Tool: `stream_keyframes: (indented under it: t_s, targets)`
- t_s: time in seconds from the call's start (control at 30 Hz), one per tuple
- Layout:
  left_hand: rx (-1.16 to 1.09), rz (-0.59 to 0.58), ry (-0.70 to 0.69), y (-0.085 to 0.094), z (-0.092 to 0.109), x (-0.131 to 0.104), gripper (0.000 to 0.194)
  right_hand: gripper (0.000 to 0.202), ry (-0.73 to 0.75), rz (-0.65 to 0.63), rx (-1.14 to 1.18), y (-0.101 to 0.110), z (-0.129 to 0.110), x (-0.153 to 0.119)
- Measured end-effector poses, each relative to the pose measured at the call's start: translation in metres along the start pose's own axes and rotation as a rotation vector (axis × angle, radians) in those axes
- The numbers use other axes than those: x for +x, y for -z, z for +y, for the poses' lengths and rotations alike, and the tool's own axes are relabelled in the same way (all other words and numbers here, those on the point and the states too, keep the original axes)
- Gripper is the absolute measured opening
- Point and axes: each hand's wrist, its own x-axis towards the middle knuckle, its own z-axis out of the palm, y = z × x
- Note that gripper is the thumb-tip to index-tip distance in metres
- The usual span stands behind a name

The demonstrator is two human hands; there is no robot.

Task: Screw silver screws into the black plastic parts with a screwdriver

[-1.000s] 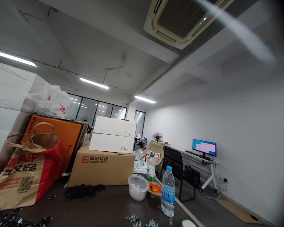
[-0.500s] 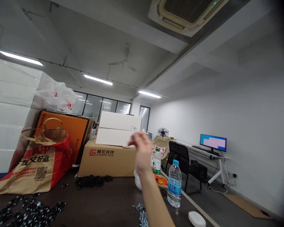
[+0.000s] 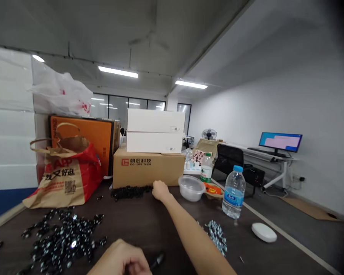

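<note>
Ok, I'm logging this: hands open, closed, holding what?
Left hand: curled; whether it holds anything can't be told.
Right hand: at the far black pile; grip can't be told.

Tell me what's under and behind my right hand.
Behind the right hand stands a cardboard box. Around the hand show the dark tabletop and, at its left, a pile of small black parts; whatever it covers cannot be seen.

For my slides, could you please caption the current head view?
Right hand beside the far black pile, left hand in the foreground.
</note>
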Motion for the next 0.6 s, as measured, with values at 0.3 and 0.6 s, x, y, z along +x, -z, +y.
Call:
stream_keyframes:
  t_s: [0.3, 0.6]
  targets:
    - [-0.125, 0.392, 0.094, -0.014, -0.033, -0.011, 0.027, 0.014, 0.405, 0.120, 0.105, 0.024, -0.020, -0.101]
    - [-0.581, 0.104, 0.099, -0.023, -0.034, -0.020, 0.041, 0.021, 0.932, 0.298, 0.431, 0.025, -0.033, -0.197]
